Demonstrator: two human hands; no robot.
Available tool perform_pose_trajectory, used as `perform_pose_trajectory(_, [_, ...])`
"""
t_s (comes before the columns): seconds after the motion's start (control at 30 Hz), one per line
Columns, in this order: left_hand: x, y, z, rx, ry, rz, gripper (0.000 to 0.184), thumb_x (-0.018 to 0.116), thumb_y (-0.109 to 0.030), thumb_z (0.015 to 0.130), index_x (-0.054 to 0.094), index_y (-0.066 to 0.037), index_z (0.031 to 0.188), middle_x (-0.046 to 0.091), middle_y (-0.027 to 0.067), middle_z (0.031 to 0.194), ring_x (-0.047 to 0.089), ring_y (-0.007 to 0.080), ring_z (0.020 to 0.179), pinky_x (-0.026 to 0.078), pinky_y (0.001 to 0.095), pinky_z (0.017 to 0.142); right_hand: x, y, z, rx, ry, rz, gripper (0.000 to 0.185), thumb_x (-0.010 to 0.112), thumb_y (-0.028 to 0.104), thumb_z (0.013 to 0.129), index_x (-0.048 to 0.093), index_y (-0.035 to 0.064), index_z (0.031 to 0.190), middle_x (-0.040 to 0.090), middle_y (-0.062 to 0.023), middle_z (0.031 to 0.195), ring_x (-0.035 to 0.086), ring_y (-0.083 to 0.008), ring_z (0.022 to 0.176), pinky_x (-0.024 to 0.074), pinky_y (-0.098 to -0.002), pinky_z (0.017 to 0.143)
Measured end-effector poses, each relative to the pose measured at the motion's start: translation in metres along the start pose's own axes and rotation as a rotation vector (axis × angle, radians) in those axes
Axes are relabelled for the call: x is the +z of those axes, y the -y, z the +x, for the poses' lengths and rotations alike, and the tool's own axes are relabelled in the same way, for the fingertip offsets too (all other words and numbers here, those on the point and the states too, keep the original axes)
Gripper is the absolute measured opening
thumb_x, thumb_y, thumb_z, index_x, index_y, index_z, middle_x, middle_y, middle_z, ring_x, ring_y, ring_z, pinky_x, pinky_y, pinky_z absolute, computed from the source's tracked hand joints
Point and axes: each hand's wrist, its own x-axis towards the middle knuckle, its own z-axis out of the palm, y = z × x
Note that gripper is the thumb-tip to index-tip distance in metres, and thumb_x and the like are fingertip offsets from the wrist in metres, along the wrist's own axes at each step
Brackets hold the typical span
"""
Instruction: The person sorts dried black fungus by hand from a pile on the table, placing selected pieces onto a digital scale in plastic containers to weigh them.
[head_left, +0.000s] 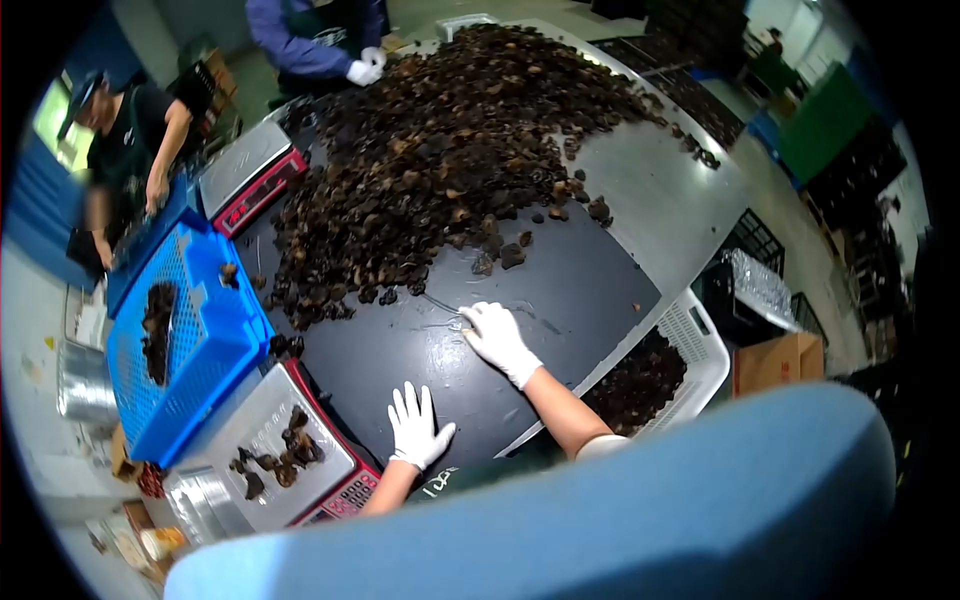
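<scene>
My left hand (417, 430), in a white glove, has its fingers spread over the near edge of a black board (480, 355) and holds nothing. My right hand (497, 340), also gloved in white, lies on the board's middle with its thumb apart from loosely bent fingers. Nothing shows in it. Beyond both hands spreads a large heap of dark brown, mushroom-like pieces (430, 180). Left of my left hand, a scale (225, 455) with a red keypad bears several of these pieces on its metal plate.
A blue perforated basket (190, 400) stands at the left, near a second scale (245, 170). A white basket (708, 350) with dark pieces is at the right, beside a cardboard box (780, 365). Two co-workers (315, 45) stand across the table and at the left.
</scene>
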Motion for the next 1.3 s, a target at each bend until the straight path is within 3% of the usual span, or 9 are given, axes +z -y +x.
perform_pose_trajectory(0.17, [0.008, -0.003, -0.005, 0.132, 0.04, 0.154, 0.095, 0.062, -0.053, 0.082, 0.023, -0.002, 0.152, 0.014, 0.0292, 0.156, 0.009, 0.0548, 0.142, 0.011, 0.0684, 0.111, 0.004, -0.03, -0.007, -0.116, -0.001, 0.199, 0.013, 0.062, 0.011, 0.077, 0.061, 0.0089, 0.091, 0.058, -0.012, 0.093, 0.057, -0.0327, 0.092, 0.047, -0.043, 0.081])
perform_pose_trajectory(0.3, [0.018, -0.002, -0.001, 0.158, 0.041, 0.18, 0.098, 0.063, -0.056, 0.08, 0.022, -0.002, 0.152, 0.012, 0.0308, 0.156, 0.01, 0.0571, 0.141, 0.014, 0.072, 0.107, -0.045, -0.089, -0.034, 0.169, -0.121, 0.188, 0.016, 0.059, 0.014, 0.079, 0.068, 0.0065, 0.088, 0.067, -0.0177, 0.091, 0.063, -0.0372, 0.09, 0.0506, -0.0448, 0.08])
perform_pose_trajectory(0.43, [0.02, -0.004, 0.0, 0.169, 0.071, 0.222, 0.1, 0.061, -0.057, 0.081, 0.019, -0.001, 0.152, 0.009, 0.0321, 0.156, 0.007, 0.0592, 0.14, 0.013, 0.0733, 0.106, -0.133, -0.159, -0.083, 0.554, -0.467, -0.31, 0.017, 0.057, 0.007, 0.076, 0.072, 0.0125, 0.082, 0.068, -0.0098, 0.081, 0.063, -0.034, 0.08, 0.0512, -0.0448, 0.076])
perform_pose_trajectory(0.5, [0.023, -0.004, 0.002, 0.146, 0.091, 0.233, 0.104, 0.06, -0.062, 0.081, 0.017, 0.0, 0.152, 0.007, 0.0326, 0.157, 0.005, 0.0585, 0.141, 0.01, 0.0738, 0.106, -0.165, -0.181, -0.106, 0.582, -0.455, -0.681, 0.02, 0.064, 0.01, 0.074, 0.069, 0.0073, 0.093, 0.067, -0.0111, 0.094, 0.061, -0.032, 0.091, 0.0475, -0.0422, 0.085])
perform_pose_trajectory(0.57, [0.025, -0.014, 0.006, 0.109, 0.095, 0.24, 0.105, 0.059, -0.065, 0.08, 0.018, 0.0, 0.152, 0.007, 0.0325, 0.156, 0.004, 0.0581, 0.141, 0.009, 0.0739, 0.106, -0.175, -0.185, -0.107, 0.444, -0.557, -0.749, 0.028, 0.067, 0.014, 0.074, 0.067, 0.0058, 0.1, 0.065, -0.0126, 0.099, 0.059, -0.0324, 0.097, 0.0469, -0.0435, 0.088])
perform_pose_trajectory(0.63, [0.027, -0.019, 0.017, 0.218, 0.081, 0.257, 0.1, 0.056, -0.065, 0.083, 0.022, -0.002, 0.152, 0.012, 0.0284, 0.157, 0.008, 0.0534, 0.143, 0.007, 0.0729, 0.108, -0.169, -0.182, -0.089, 0.479, -0.436, -0.314, 0.034, 0.069, 0.017, 0.074, 0.066, 0.0047, 0.105, 0.066, -0.0142, 0.102, 0.06, -0.0339, 0.099, 0.0463, -0.0453, 0.091])
perform_pose_trajectory(0.83, [0.002, -0.033, 0.097, 0.484, -0.023, 0.278, 0.08, 0.054, -0.05, 0.09, 0.031, -0.002, 0.149, 0.021, 0.0251, 0.156, 0.018, 0.0465, 0.143, 0.013, 0.0643, 0.113, -0.088, -0.198, -0.001, 0.479, -0.389, 0.179, 0.044, 0.062, 0.028, 0.091, 0.058, 0.0062, 0.128, 0.053, -0.0207, 0.136, 0.048, -0.0361, 0.128, 0.0365, -0.0435, 0.11])
perform_pose_trajectory(1.1, [-0.025, -0.037, 0.183, 0.462, -0.119, 0.324, 0.08, 0.054, -0.053, 0.087, 0.035, -0.006, 0.148, 0.024, 0.0272, 0.154, 0.02, 0.047, 0.142, 0.013, 0.0634, 0.113, -0.026, -0.269, 0.162, 0.405, -0.513, 0.428, 0.053, 0.061, 0.029, 0.093, 0.048, 0.0025, 0.138, 0.048, -0.0199, 0.143, 0.042, -0.0334, 0.135, 0.0317, -0.0403, 0.114])
perform_pose_trajectory(1.3, [-0.033, -0.045, 0.182, 0.448, -0.091, 0.357, 0.079, 0.054, -0.056, 0.087, 0.037, -0.008, 0.148, 0.027, 0.0276, 0.153, 0.023, 0.0475, 0.141, 0.016, 0.0664, 0.11, 0.006, -0.254, 0.288, 0.256, -0.466, 0.838, 0.05, 0.06, 0.027, 0.096, 0.05, 0.0059, 0.14, 0.052, -0.0103, 0.143, 0.044, -0.0245, 0.135, 0.032, -0.0344, 0.112])
